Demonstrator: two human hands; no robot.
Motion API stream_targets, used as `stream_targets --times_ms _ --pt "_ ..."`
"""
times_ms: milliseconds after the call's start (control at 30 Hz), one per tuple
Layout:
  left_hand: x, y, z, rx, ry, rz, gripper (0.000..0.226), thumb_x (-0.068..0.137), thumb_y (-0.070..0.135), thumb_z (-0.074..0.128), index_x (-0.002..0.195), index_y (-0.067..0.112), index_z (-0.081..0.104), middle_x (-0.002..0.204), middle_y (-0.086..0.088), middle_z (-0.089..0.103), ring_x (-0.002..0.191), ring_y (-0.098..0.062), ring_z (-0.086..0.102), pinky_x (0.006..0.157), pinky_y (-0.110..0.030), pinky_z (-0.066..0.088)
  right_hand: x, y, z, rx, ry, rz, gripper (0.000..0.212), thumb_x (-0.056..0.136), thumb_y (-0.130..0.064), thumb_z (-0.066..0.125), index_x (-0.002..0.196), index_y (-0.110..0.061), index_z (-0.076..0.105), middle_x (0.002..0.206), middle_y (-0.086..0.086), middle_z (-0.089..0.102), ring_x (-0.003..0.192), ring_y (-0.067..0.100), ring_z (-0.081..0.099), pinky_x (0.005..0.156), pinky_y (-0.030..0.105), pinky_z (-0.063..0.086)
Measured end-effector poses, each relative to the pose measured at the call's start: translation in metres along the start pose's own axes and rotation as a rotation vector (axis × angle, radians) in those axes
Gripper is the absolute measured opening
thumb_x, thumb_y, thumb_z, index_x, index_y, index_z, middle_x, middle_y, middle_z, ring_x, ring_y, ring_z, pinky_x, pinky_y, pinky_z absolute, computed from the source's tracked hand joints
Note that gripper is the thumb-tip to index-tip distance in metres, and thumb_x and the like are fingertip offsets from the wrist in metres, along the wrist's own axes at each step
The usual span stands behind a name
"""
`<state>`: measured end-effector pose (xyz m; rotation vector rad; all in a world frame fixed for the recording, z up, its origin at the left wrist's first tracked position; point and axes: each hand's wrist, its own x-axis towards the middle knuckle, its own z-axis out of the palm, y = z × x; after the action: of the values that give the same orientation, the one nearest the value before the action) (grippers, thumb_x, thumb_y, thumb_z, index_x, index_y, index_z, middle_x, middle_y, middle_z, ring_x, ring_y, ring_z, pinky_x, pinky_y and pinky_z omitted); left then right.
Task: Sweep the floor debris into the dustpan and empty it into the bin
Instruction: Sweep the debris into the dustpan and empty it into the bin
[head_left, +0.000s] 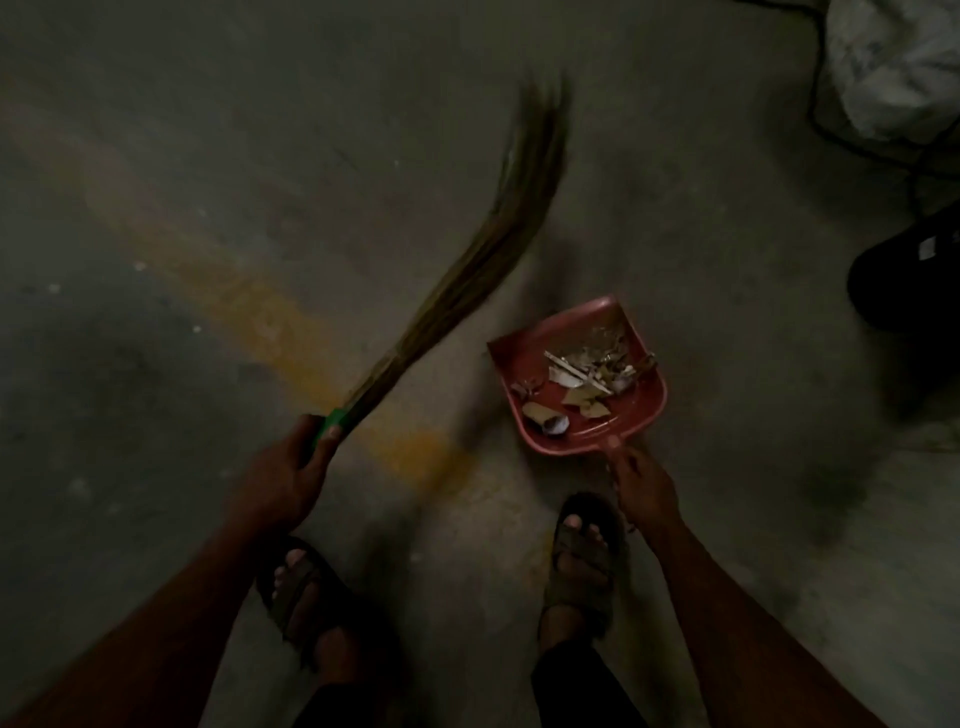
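My left hand (291, 470) grips the green handle end of a grass broom (483, 244). Its long bristles reach up and to the right over the floor and look blurred at the tip. A red dustpan (641, 410) sits low over the concrete floor in front of my right foot. It holds a pile of debris (587, 376): paper scraps, dry leaves and a small crumpled piece. My right hand (641, 483) holds the dustpan's handle from behind.
A faded yellow stripe (249, 312) crosses the dim concrete floor (260, 130). A white sack (893, 62) lies at the top right with a black cable (815, 104) beside it. A black object (909, 280) stands at the right edge. My sandalled feet (582, 551) are below.
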<state>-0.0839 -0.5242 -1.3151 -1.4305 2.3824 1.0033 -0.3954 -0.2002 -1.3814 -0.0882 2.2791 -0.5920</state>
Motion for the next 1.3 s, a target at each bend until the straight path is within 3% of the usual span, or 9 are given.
stream_targets --times_ms 200,333,500,733,867,967,1100,1167,1300 --pt "0.047 0.010 0.015 0.275 0.025 -0.051 0.038 0.105 0.052 0.040 0.124 0.019 0.046 0.070 -0.005 0.055 0.053 -0.023 0.051 0.052 -0.033 0.045 0.006 0.028 -0.001 -0.136 -0.063 0.042 0.054 0.099 -0.070 0.037 0.078 -0.027 0.063 0.093 0.007 0.070 0.096 0.032 0.067 0.082 0.032 0.044" --pt "0.056 0.021 0.030 0.500 -0.055 -0.046 0.035 0.104 0.051 0.043 0.124 0.023 0.043 0.078 -0.007 0.057 0.057 -0.026 0.054 0.054 -0.036 0.053 0.014 0.034 0.005 -0.199 -0.112 0.119 0.059 0.098 -0.073 0.035 0.093 -0.025 0.070 0.100 0.013 0.068 0.100 0.036 0.067 0.090 0.037 0.052" --pt "0.041 0.025 0.051 0.560 -0.163 0.044 0.036 0.104 0.052 0.042 0.129 0.027 0.041 0.079 -0.001 0.052 0.057 -0.022 0.051 0.049 -0.032 0.043 0.018 0.029 0.003 -0.246 -0.122 0.142 0.067 0.096 -0.077 0.035 0.101 -0.023 0.073 0.097 0.010 0.065 0.100 0.037 0.067 0.090 0.047 0.057" --pt "0.006 -0.014 0.073 0.470 -0.338 0.232 0.068 0.097 0.074 0.021 0.154 0.036 0.027 0.103 0.000 0.062 0.070 -0.017 0.057 0.059 -0.034 0.055 0.013 0.026 -0.005 -0.227 -0.116 0.080 0.070 0.091 -0.081 0.026 0.080 -0.022 0.062 0.095 0.012 0.069 0.096 0.031 0.066 0.088 0.036 0.047" --pt "-0.024 -0.031 0.067 0.335 -0.312 0.258 0.085 0.091 0.084 0.014 0.159 0.036 0.029 0.130 -0.004 0.065 0.096 -0.024 0.068 0.076 -0.036 0.060 -0.002 0.026 -0.006 -0.115 -0.118 0.057 0.061 0.101 -0.068 0.035 0.092 -0.017 0.069 0.091 0.007 0.069 0.090 0.028 0.065 0.087 0.036 0.050" --pt "-0.040 -0.014 0.051 0.234 -0.270 0.241 0.073 0.096 0.076 0.029 0.157 0.037 0.036 0.139 -0.003 0.062 0.107 -0.025 0.068 0.080 -0.033 0.056 -0.010 0.028 -0.005 0.003 -0.101 0.038 0.055 0.100 -0.066 0.041 0.098 -0.022 0.074 0.094 0.002 0.072 0.091 0.023 0.067 0.086 0.035 0.051" --pt "-0.033 0.023 0.033 0.090 -0.239 0.226 0.058 0.095 0.078 0.027 0.145 0.050 0.039 0.109 -0.001 0.071 0.081 -0.014 0.068 0.068 -0.031 0.056 -0.020 0.015 -0.011 0.120 -0.038 0.025 0.048 0.103 -0.057 0.046 0.089 -0.019 0.071 0.083 0.001 0.069 0.075 0.015 0.062 0.069 0.029 0.046" --pt "-0.019 0.043 0.031 0.079 -0.199 0.222 0.065 0.096 0.078 0.025 0.146 0.039 0.042 0.089 0.001 0.068 0.068 -0.012 0.064 0.059 -0.031 0.052 -0.018 0.013 -0.014 0.184 0.000 0.015 0.056 0.099 -0.064 0.046 0.081 -0.016 0.069 0.073 0.005 0.067 0.066 0.017 0.059 0.066 0.031 0.046" --pt "0.010 0.092 0.032 0.070 -0.106 0.198 0.054 0.103 0.059 0.039 0.146 0.028 0.047 0.082 -0.007 0.068 0.069 -0.029 0.067 0.057 -0.032 0.046 -0.008 0.010 -0.026 0.267 0.039 0.020 0.055 0.099 -0.066 0.048 0.080 -0.017 0.066 0.059 -0.004 0.058 0.057 0.013 0.052 0.061 0.032 0.042"
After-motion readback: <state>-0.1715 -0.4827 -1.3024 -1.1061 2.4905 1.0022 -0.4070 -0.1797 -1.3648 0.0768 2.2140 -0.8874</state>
